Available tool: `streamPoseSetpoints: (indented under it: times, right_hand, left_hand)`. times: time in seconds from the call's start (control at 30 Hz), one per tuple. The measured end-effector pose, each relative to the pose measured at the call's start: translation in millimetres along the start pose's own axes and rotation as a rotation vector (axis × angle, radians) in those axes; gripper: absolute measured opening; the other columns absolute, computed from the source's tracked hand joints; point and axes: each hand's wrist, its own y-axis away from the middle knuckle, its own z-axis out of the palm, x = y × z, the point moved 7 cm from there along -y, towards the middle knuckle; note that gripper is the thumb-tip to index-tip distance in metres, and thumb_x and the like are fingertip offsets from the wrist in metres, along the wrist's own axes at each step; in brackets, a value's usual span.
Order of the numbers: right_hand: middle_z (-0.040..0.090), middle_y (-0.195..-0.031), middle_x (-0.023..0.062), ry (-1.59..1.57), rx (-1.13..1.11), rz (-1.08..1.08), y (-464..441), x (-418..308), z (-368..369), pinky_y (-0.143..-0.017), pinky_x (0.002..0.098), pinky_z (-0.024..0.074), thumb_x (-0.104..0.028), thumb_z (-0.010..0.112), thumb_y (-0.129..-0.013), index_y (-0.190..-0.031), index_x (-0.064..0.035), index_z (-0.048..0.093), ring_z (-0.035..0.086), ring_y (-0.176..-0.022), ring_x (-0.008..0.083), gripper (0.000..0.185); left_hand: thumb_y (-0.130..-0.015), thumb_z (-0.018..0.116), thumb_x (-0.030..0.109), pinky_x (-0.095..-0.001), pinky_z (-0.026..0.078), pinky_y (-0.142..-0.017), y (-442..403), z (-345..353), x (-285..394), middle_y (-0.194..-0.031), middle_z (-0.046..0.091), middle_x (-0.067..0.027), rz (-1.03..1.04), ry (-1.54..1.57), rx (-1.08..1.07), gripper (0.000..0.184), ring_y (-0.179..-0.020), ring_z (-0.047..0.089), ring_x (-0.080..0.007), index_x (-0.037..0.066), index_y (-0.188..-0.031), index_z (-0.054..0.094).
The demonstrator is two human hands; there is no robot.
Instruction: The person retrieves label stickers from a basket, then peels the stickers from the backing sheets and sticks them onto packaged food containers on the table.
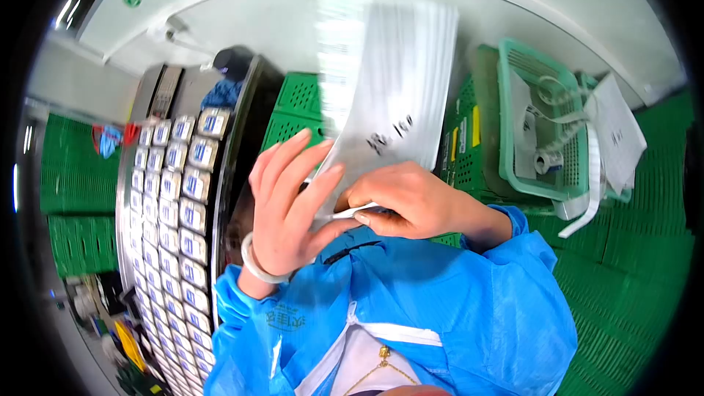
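In front of me lies a thick stack of white sheets, with dark handwriting that ends in "100" on the top one. I cannot tell whether they are paper or plastic bags. My right hand is closed on the near edge of the stack, pinching a folded white edge between thumb and fingers. Beside it, my left hand has its fingers apart, raised over the left side of the near edge. Its thumb reaches toward the pinched edge; whether it touches is unclear. A white band circles my left wrist.
Rows of small boxed items with blue labels fill a metal tray at left. Green crates stand behind the stack. To the right, a light green basket holds a tape roll, strips and paper. A blue cloth lies at upper left.
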Motion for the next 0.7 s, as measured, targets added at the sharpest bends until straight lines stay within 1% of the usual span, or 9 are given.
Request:
streamPoseSetpoints:
  times: [0.1,0.13,0.23,0.27,0.3,0.37,0.47,0.57,0.7]
  right_hand:
    - [0.068,-0.092,0.0123,-0.139,0.024,0.118,-6,12,1,-0.067,0.0376,0.0529,-0.011,0.065,-0.088,-0.101,-0.0009,0.062,0.068,-0.079,0.0294,0.017]
    - [0.068,-0.089,0.0107,-0.152,0.017,0.131,-9,17,5,-0.069,0.0346,0.0525,-0.014,0.065,-0.089,-0.102,-0.0006,0.063,0.068,-0.079,0.0238,0.018]
    - [0.068,-0.086,0.0093,-0.336,-0.011,0.274,-16,41,24,-0.069,0.0343,0.0511,-0.02,0.065,-0.091,-0.105,-0.0025,0.06,0.068,-0.079,0.0218,0.023]
    - [0.068,-0.088,0.0086,-0.342,0.044,0.238,-21,41,26,-0.072,0.0323,0.0516,-0.019,0.069,-0.089,-0.107,-0.0015,0.06,0.068,-0.083,0.0176,0.026]
    - [0.069,-0.089,0.009,-0.335,0.051,0.244,-23,42,31,-0.073,0.0317,0.0517,-0.017,0.069,-0.089,-0.106,-0.0012,0.061,0.069,-0.084,0.0174,0.025]
    - [0.07,-0.091,0.0098,-0.317,0.067,0.259,-26,47,40,-0.074,0.0304,0.0519,-0.015,0.071,-0.087,-0.106,-0.0005,0.062,0.069,-0.085,0.0172,0.025]
    - [0.071,-0.087,0.0116,-0.365,0.089,0.357,-28,62,59,-0.073,0.0295,0.0524,-0.011,0.07,-0.089,-0.102,0.0018,0.063,0.07,-0.081,0.0175,0.02]
    - [0.07,-0.08,0.0113,-0.323,0.063,0.347,-37,64,77,-0.066,0.0312,0.0521,-0.01,0.068,-0.091,-0.101,0.0015,0.063,0.069,-0.074,0.0175,0.016]
    - [0.067,-0.077,0.0119,-0.246,-0.058,0.301,-50,57,101,-0.058,0.0337,0.0494,-0.011,0.068,-0.091,-0.1,0.0004,0.063,0.066,-0.066,0.0194,0.016]
  left_hand:
    - [-0.065,0.083,0.038,-0.0494,0.037,-0.101,16,-8,-19,-0.126,0.059,-0.0152,-0.142,0.059,0.024,0.042,-0.124,0.049,-0.0401,0.009,-0.091,0.069]
    - [-0.063,0.084,0.036,-0.0488,0.037,-0.101,23,-8,-25,-0.127,0.059,-0.0144,-0.195,0.057,0.042,0.036,-0.127,0.046,-0.0395,0.01,-0.082,0.069]
    - [-0.066,0.083,0.026,-0.0489,0.036,-0.102,41,-4,-35,-0.127,0.059,-0.0131,-0.271,0.153,0.084,0.027,-0.126,0.047,-0.0386,0.009,-0.081,0.067]
    - [-0.067,0.083,0.023,-0.0493,0.036,-0.102,50,1,-41,-0.123,0.062,-0.0101,-0.292,0.156,0.063,0.026,-0.124,0.05,-0.0375,0.009,-0.079,0.065]
    - [-0.068,0.083,0.021,-0.0468,0.038,-0.101,57,1,-45,-0.103,0.068,-0.007,-0.347,0.149,0.094,0.026,-0.113,0.057,-0.0329,0.008,-0.079,0.064]
    - [-0.071,0.083,0.019,-0.042,0.043,-0.091,82,6,-58,-0.083,0.067,-0.005,-0.513,0.265,0.141,0.023,-0.095,0.06,-0.0278,0.007,-0.08,0.065]
    - [-0.073,0.082,0.015,-0.0361,0.044,-0.082,104,2,-58,-0.08,0.067,-0.0033,-0.765,0.187,0.083,0.017,-0.082,0.056,-0.023,0.006,-0.08,0.069]
    - [-0.072,0.083,0.013,-0.0343,0.042,-0.075,124,-5,-59,-0.081,0.067,-0.002,-0.847,0.192,0.184,0.019,-0.077,0.052,-0.0211,0.006,-0.082,0.07]
    - [-0.067,0.082,0.019,-0.0384,0.038,-0.081,131,-32,-44,-0.098,0.068,0.0011,-0.7,-0.235,0.234,0.034,-0.087,0.054,-0.0255,0.013,-0.099,0.07]
